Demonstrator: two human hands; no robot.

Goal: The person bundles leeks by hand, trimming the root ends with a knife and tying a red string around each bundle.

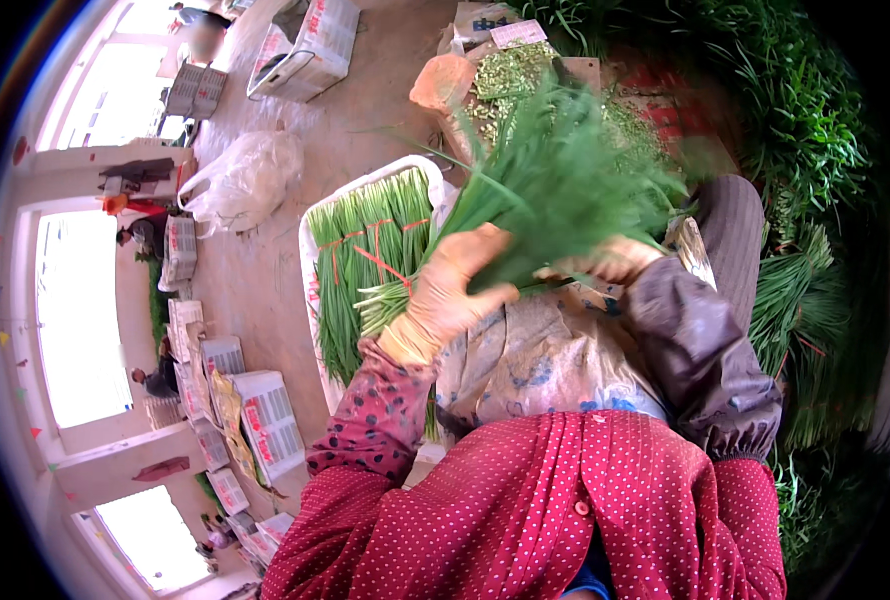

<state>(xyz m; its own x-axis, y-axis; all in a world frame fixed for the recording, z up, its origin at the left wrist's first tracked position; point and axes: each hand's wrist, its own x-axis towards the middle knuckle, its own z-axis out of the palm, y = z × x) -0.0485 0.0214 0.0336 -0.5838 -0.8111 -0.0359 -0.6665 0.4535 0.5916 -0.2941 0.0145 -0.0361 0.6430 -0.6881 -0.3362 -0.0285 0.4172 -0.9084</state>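
Observation:
My gloved left hand (455, 290) is closed round the pale stem end of a bunch of garlic chives (555, 190), with a red tie (383, 263) showing beside the wrist. The leaves fan out up and to the right, smeared by motion. On the right side of the bunch, my gloved right hand (610, 262) curls against the leaves, its fingertips partly covered by them. Just left of my left hand, a white crate (405, 164) holds several upright bundles of chives (365, 230) with red ties.
Loose chives (795, 110) are heaped along the right, with tied bundles (795, 300) lower down. Beyond my hands, chopped trimmings (505, 80) cover a board. A plastic bag (245, 180), a white box (310, 50) and stacked cartons (268, 420) stand left; other people are farther off.

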